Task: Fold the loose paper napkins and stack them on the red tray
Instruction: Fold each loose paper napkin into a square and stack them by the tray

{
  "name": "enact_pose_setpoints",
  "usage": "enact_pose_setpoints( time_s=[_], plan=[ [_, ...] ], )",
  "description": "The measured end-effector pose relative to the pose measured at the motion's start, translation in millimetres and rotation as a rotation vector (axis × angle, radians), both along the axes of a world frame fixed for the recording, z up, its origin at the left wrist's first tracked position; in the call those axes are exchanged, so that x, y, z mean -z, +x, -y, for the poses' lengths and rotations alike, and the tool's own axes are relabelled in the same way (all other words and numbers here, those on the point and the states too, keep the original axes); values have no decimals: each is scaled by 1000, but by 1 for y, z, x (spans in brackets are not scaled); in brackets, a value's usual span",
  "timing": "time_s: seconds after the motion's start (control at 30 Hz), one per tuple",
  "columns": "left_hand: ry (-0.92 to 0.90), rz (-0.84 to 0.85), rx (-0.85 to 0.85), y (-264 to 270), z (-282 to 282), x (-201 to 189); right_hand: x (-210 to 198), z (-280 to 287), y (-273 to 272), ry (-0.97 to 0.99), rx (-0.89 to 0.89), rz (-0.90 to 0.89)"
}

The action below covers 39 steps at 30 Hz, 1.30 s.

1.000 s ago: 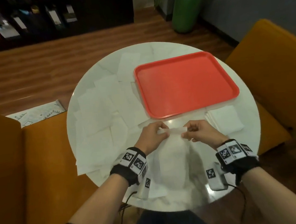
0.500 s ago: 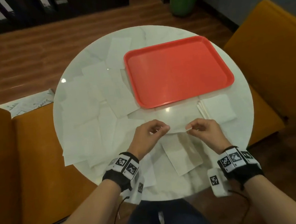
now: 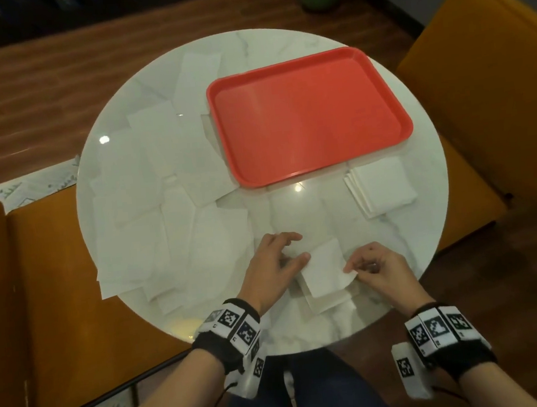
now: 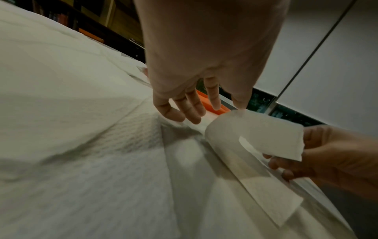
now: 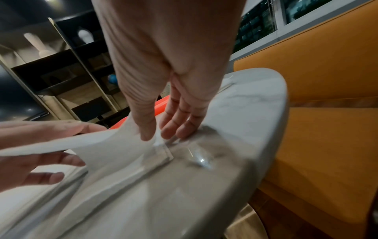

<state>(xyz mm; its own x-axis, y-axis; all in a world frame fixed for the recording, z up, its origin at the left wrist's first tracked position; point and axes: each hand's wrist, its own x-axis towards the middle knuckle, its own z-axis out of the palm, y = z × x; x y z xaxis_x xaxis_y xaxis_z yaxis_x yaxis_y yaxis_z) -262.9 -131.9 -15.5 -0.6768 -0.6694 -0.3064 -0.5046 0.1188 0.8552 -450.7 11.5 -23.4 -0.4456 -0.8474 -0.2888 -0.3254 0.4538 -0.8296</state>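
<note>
Round white marble counter [image 3: 412, 242], wood floor, orange seats [image 3: 495, 89] both sides. Red tray [image 3: 307, 114] at far right of counter, nothing on it. Loose napkins [image 3: 150, 214] cover left half; folded stack [image 3: 380, 186] at right edge. Napkin [image 3: 324, 268] at near edge, half folded. Right grip [image 3: 378, 266] pinches its right corner; left grip [image 3: 274, 261] fingers relaxed, thumb on its left edge.
</note>
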Motion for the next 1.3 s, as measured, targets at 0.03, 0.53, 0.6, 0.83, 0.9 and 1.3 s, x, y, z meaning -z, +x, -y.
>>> enact_pose_setpoints(
  time_s=[0.03, 0.53, 0.6, 0.83, 0.9, 1.3],
  plan=[
    [-23, 15, 30, -1, -2, 2, 0, 0, 1, 1, -13, -13],
    [-494, 267, 258, 3, -20, 26, -12, 4, 6, -51, -8, -409],
    [-511, 260, 248, 3, -21, 27, -22, 14, 24, -106, -121, -428],
    [-573, 299, 256, 9, -25, 25, -1, 28, 53, 295, -588, -376],
    [-581, 308, 247, 11, -26, 28, 4, 24, 44, 352, -612, -464],
    [-487, 366, 89, -16, -21, 17, 14, 14, 29, 430, -475, -592]
  ],
)
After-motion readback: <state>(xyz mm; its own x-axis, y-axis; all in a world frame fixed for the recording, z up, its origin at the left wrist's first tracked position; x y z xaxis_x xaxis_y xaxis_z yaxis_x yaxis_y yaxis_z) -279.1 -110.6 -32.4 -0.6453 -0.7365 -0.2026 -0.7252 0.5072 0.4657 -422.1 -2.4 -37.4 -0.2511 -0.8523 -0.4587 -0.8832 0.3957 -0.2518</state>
